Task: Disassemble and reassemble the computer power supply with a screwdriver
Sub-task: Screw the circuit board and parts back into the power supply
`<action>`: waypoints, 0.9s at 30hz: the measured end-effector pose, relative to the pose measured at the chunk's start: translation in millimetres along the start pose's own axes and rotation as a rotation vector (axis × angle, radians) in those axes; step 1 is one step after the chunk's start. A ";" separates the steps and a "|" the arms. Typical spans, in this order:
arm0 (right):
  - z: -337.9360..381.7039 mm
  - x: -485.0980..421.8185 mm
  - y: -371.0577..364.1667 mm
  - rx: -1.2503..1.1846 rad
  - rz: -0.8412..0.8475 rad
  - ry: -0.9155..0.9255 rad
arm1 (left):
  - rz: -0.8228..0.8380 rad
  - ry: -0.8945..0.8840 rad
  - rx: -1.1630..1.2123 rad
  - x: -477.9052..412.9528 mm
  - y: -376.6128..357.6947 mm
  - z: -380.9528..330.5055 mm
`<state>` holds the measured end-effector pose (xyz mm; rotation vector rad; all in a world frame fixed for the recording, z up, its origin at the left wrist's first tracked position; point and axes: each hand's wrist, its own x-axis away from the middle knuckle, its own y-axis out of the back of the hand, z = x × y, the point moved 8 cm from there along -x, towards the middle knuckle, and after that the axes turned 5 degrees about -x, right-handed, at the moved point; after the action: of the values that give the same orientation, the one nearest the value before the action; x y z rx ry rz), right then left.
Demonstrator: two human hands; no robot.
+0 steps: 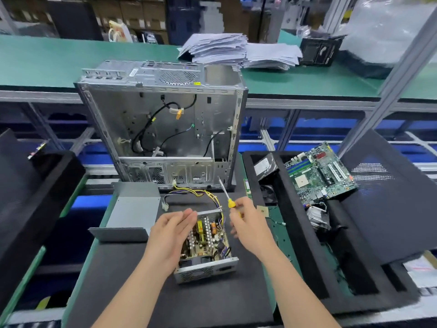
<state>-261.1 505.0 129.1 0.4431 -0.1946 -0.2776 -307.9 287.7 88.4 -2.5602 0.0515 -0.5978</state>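
I am working at a station in what is looking like an electronics workshop or assembly line. Green-topped benches (47,65) on aluminium framing (399,74) are running across in front of me, with blue bins (331,129) sitting underneath and cartons (146,15) sitting stacked behind. A stripped computer case (160,119) is standing before me, a motherboard (319,174) is lying in a black foam tray (293,233), stacks of paper (217,47) are resting on the far bench, and my right hand (248,223) is holding a screwdriver (230,202) beside an opened power supply (205,237).
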 end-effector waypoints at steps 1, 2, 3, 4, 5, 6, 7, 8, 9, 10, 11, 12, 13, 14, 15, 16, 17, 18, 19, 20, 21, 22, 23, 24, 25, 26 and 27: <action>13.3 6.0 -6.9 0.033 0.033 0.049 | 0.009 -0.004 0.034 -0.9 0.0 -2.7; 24.2 12.5 -15.1 0.077 0.062 0.088 | 0.026 -0.009 0.062 -1.8 -0.5 -5.4; 32.7 19.0 -23.4 0.112 0.085 0.114 | 0.044 -0.011 0.091 -2.7 -0.8 -8.1; 38.6 25.1 -31.0 0.140 0.098 0.128 | 0.053 -0.012 0.124 -3.7 -0.6 -10.5; 42.3 30.7 -37.6 0.170 0.107 0.137 | 0.055 -0.011 0.154 -4.8 1.1 -12.6; 44.8 35.5 -43.3 0.200 0.114 0.147 | 0.051 -0.010 0.179 -5.9 3.7 -14.2; 46.1 39.5 -47.9 0.223 0.121 0.157 | 0.045 -0.009 0.193 -6.7 7.3 -14.9; 46.8 42.2 -51.1 0.233 0.125 0.162 | 0.042 -0.005 0.194 -7.2 10.9 -14.7; 46.8 43.8 -52.8 0.232 0.125 0.163 | 0.042 0.002 0.184 -7.7 14.8 -13.8; 46.4 44.7 -54.0 0.224 0.123 0.161 | 0.046 0.009 0.171 -8.1 18.3 -12.8; 45.9 45.2 -55.0 0.216 0.120 0.160 | 0.051 0.014 0.163 -8.6 21.5 -12.3; 45.6 45.3 -56.0 0.211 0.120 0.160 | 0.058 0.019 0.163 -9.2 23.6 -12.2; 45.1 45.2 -57.2 0.202 0.121 0.158 | 0.064 0.025 0.173 -9.9 24.8 -12.3; 44.2 45.2 -58.0 0.184 0.121 0.155 | 0.069 0.032 0.187 -10.1 25.1 -12.0; 43.4 45.0 -58.6 0.163 0.121 0.154 | 0.076 0.036 0.198 -10.3 24.7 -11.7; 43.0 44.7 -59.4 0.147 0.121 0.154 | 0.085 0.039 0.202 -10.4 24.1 -11.2; 42.6 44.1 -60.0 0.141 0.123 0.154 | 0.094 0.038 0.202 -10.4 23.5 -10.5; 42.9 43.2 -60.7 0.146 0.127 0.154 | 0.101 0.036 0.202 -10.4 23.2 -10.0; 43.2 41.8 -60.9 0.158 0.132 0.155 | 0.107 0.033 0.199 -10.2 23.5 -9.6; 44.1 39.9 -61.0 0.175 0.137 0.156 | 0.110 0.032 0.195 -10.1 24.1 -9.1; 45.2 37.7 -61.0 0.193 0.142 0.160 | 0.111 0.032 0.194 -10.2 25.8 -8.7; 46.3 35.4 -61.1 0.211 0.148 0.167 | 0.110 0.036 0.198 -10.6 28.0 -8.2; 47.4 33.1 -61.6 0.232 0.152 0.176 | 0.106 0.043 0.212 -11.3 30.2 -7.4; 48.6 31.3 -62.7 0.260 0.158 0.187 | 0.097 0.052 0.230 -12.0 32.8 -6.2; 50.1 29.3 -64.6 0.295 0.164 0.202 | 0.086 0.059 0.245 -12.7 35.7 -5.0; 51.6 27.7 -67.3 0.329 0.172 0.221 | 0.074 0.063 0.254 -13.6 38.6 -3.8; 53.0 26.3 -70.6 0.359 0.182 0.241 | 0.064 0.063 0.257 -14.3 41.7 -3.2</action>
<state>-264.8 414.9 147.8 0.8040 -0.0468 -0.0070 -319.0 252.0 64.9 -2.2834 0.0730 -0.6185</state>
